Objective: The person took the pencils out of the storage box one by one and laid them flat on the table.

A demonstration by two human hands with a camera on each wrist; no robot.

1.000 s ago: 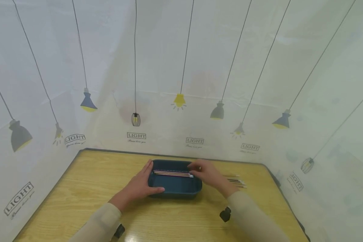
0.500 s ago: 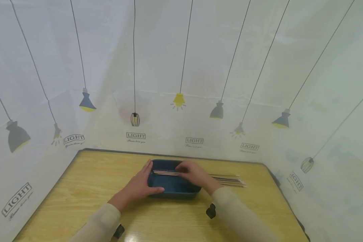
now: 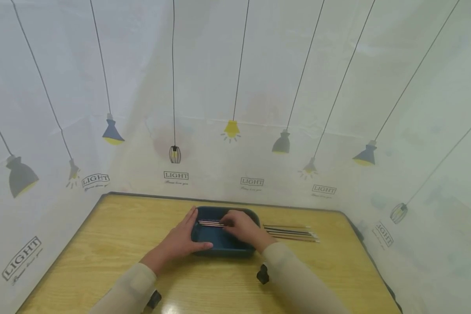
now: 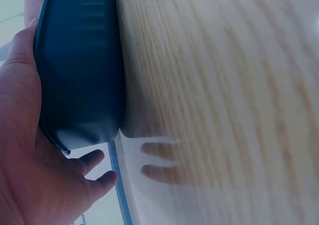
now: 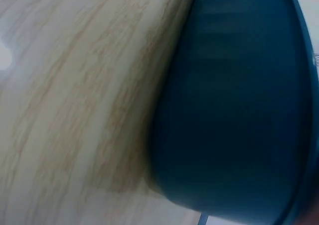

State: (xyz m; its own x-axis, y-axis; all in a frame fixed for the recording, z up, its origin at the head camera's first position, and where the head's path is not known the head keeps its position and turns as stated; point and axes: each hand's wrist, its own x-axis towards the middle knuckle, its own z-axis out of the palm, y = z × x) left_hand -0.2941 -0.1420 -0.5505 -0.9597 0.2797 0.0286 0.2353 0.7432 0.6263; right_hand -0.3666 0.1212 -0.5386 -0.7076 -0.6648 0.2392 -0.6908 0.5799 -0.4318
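The blue bin (image 3: 228, 252), at the far middle of the counter (image 3: 204, 283), contains pencils (image 3: 209, 224) lying left to right along its far side. The left hand (image 3: 179, 240) rests at the bin's left end, fingers extended, unclenched; the right hand (image 3: 241, 227) has bent fingers at the pencils, grasp indeterminable. More pencils (image 3: 291, 233) lie on the counter right of the bin, and white sheeting (image 3: 206, 87) printed with lamps (image 3: 231, 128) encloses the counter.

The sleeved forearms (image 3: 129, 285) are stretched forward. The left hand (image 3: 180, 240) is held with its thumb (image 3: 203, 247) spread wide from the extended fingers (image 3: 189, 218). The right hand (image 3: 241, 226) is turned back upward, its fingers (image 3: 228, 218) bent.
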